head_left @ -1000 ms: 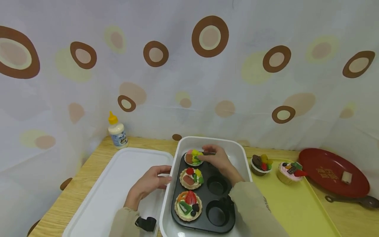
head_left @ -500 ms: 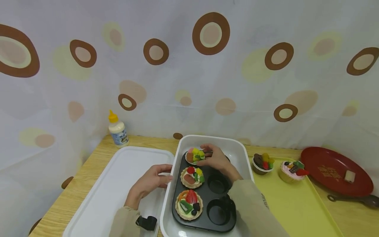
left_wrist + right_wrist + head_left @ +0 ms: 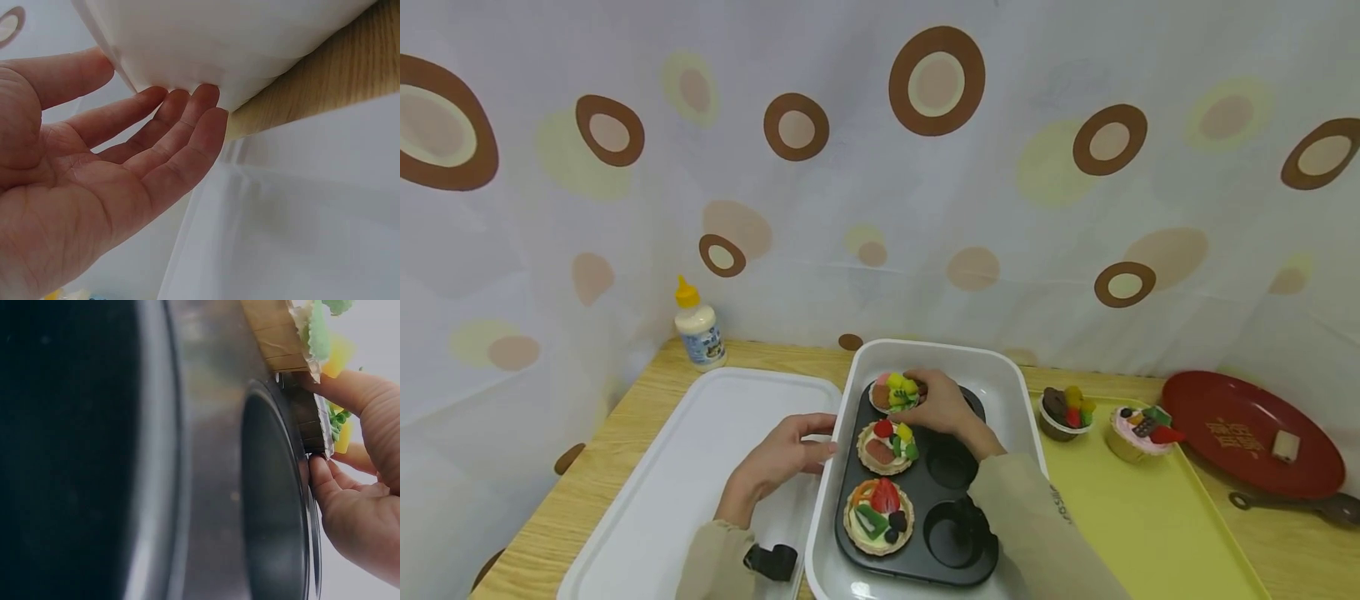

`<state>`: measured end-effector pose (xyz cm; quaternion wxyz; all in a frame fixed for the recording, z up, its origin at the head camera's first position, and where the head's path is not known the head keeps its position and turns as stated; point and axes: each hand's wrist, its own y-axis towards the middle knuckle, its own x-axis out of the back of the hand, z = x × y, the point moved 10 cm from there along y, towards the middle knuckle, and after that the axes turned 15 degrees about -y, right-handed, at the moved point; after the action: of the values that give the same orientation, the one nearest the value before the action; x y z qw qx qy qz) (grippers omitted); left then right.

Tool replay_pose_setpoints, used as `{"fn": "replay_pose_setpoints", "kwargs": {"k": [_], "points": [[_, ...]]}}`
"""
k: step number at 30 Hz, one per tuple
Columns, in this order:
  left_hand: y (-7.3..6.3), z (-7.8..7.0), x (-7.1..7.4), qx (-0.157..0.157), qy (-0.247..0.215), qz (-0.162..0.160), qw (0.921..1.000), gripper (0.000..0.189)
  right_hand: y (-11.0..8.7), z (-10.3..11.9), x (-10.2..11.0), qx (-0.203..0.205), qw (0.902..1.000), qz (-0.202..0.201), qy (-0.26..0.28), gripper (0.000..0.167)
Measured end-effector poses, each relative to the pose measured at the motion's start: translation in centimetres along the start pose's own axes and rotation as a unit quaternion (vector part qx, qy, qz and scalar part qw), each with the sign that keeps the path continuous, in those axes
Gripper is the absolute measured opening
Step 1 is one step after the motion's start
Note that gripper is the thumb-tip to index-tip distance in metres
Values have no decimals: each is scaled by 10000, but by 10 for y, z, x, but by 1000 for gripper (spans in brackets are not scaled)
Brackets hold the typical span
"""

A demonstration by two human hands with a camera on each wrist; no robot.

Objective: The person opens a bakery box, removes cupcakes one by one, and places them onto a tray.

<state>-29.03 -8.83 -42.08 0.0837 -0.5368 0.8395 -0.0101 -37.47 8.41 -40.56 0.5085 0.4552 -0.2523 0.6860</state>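
My right hand (image 3: 943, 407) grips a fruit tart (image 3: 892, 394) with yellow and green toppings at the far left cup of a black muffin pan (image 3: 916, 546). In the right wrist view the thumb and fingers lie around this tart's crust (image 3: 314, 425), low by the pan's rim. Two more fruit tarts fill the same column: a middle tart (image 3: 886, 448) and a near one with strawberry and kiwi (image 3: 878, 518). My left hand (image 3: 781, 458) touches the outer left wall of a deep white tub (image 3: 181, 50) with its fingertips, fingers loosely bent.
The pan lies inside the tub. A white tray (image 3: 700, 483) is to the left, a glue bottle (image 3: 702, 333) behind it. On the right, a yellow tray (image 3: 1150, 517) holds a chocolate cupcake (image 3: 1063, 414) and a pink-topped cupcake (image 3: 1138, 435). Beyond lies a red plate (image 3: 1240, 417).
My right hand has shifted slightly left and closed in around the far tart, its fingers now nearer the crust. The left hand stays at the tub wall.
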Motion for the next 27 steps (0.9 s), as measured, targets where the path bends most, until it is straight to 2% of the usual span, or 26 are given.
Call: {"fn": "replay_pose_setpoints", "kwargs": {"k": [16, 27], "points": [[0, 0, 0, 26, 49, -37, 10000, 49, -1, -2, 1, -67, 9994, -224, -244, 62], [0, 0, 0, -8, 27, -17, 10000, 49, -1, 0, 1, 53, 9994, -225, -276, 60]]}}
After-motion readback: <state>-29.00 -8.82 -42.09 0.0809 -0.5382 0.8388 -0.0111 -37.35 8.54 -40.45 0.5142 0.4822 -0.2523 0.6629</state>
